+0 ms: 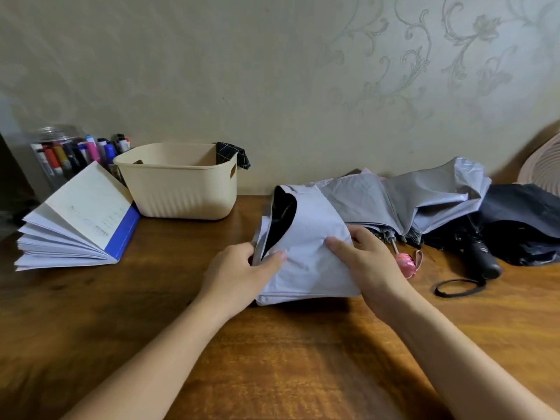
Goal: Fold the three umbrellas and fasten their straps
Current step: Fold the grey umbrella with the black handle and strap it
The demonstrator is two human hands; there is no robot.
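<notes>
Head view: my left hand [239,274] pinches the left edge of the pale lilac umbrella [306,231], thumb on top, and my right hand [369,262] curls round its right side. It lies on the wooden table [272,359], beside the loose grey umbrella [394,198]; the black umbrella [521,219] sits farther right.

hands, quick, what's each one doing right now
Left hand: grips the left edge of the pale umbrella, thumb on top.
Right hand: holds the same umbrella's right side, thumb pressing the fabric.
</notes>
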